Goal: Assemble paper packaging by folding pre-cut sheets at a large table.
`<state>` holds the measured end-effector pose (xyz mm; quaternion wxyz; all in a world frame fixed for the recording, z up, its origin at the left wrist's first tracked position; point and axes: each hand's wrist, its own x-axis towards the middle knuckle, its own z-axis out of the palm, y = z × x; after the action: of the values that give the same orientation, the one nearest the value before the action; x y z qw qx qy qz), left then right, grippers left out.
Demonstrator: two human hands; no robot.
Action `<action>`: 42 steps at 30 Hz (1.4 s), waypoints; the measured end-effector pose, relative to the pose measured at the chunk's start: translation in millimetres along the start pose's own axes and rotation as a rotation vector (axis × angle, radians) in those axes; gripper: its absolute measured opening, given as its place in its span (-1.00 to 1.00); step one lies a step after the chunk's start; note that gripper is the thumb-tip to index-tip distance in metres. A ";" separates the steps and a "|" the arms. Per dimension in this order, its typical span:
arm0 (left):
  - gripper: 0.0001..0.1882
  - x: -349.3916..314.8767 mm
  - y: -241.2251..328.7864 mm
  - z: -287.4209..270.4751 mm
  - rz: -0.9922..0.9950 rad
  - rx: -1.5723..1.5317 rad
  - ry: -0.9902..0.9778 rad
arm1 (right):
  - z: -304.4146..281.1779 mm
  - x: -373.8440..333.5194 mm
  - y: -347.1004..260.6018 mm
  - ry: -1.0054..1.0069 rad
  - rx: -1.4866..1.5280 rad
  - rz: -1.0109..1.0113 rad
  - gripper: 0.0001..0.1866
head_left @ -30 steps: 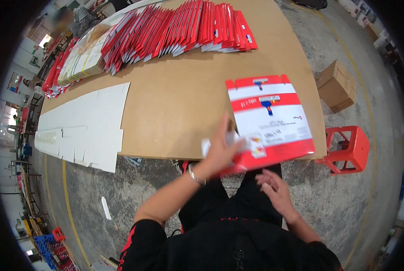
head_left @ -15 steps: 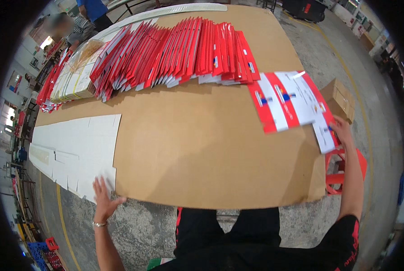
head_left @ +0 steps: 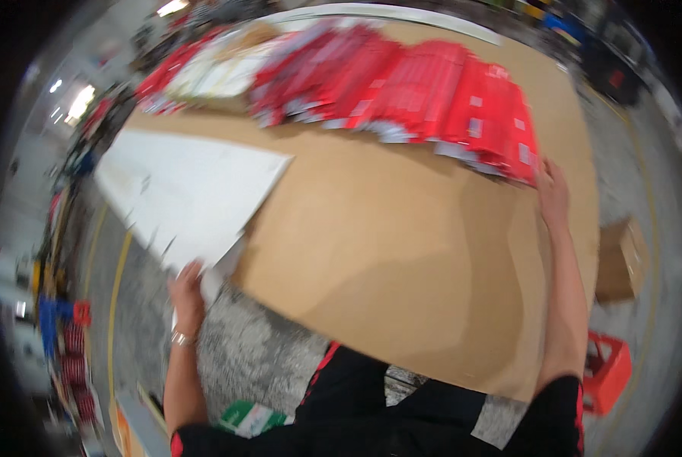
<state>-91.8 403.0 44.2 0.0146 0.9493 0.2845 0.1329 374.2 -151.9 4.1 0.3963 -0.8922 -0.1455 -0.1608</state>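
Observation:
A long leaning row of red-and-white printed card pieces (head_left: 425, 91) lies across the far side of the brown cardboard tabletop (head_left: 402, 266). At the row's right end, my right hand (head_left: 553, 190) is closed on the edge of the last pieces; its fingertips are partly hidden and blurred. On the left lies a large white cardboard sheet (head_left: 196, 175). My left hand (head_left: 187, 293) grips the sheet's near corner at the table's front edge, and the cardboard there is bent up. Motion blur softens both the row and this hand.
A white bundle (head_left: 223, 72) stands left of the row. On the floor to the right are a brown carton (head_left: 621, 259) and a red plastic stool or crate (head_left: 609, 373). A green-and-white box (head_left: 251, 417) sits low by my legs.
My right hand has brought the fanned red-and-white pieces in against the row's right end. My left hand, spread open before, has closed on the white sheet's corner. The whole view has turned.

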 end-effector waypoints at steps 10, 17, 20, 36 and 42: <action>-0.74 -103.3 231.6 -58.9 0.925 -0.402 -0.173 | -7.4 -280.0 -237.9 -0.391 0.061 -0.772 -0.57; 0.07 -91.1 206.3 -51.4 0.857 -0.378 -0.405 | -115.8 -314.6 -170.2 -0.338 0.312 -0.183 -0.80; -0.33 -77.0 201.8 -7.3 0.948 -0.345 -0.331 | -165.3 -330.9 -136.3 -0.345 0.364 -0.001 -0.78; -0.65 -118.7 298.4 35.9 1.131 -0.916 -0.582 | -169.1 -397.9 -110.2 0.082 0.018 0.423 -0.20; -0.68 -140.4 349.4 54.4 0.763 -0.934 -0.345 | -152.6 -396.0 -106.0 0.252 0.317 0.755 -0.13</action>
<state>-3.0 36.5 -6.4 0.4251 0.8853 -0.1689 0.0842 -51.8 -251.1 11.6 0.5741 -0.7843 0.2182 -0.0878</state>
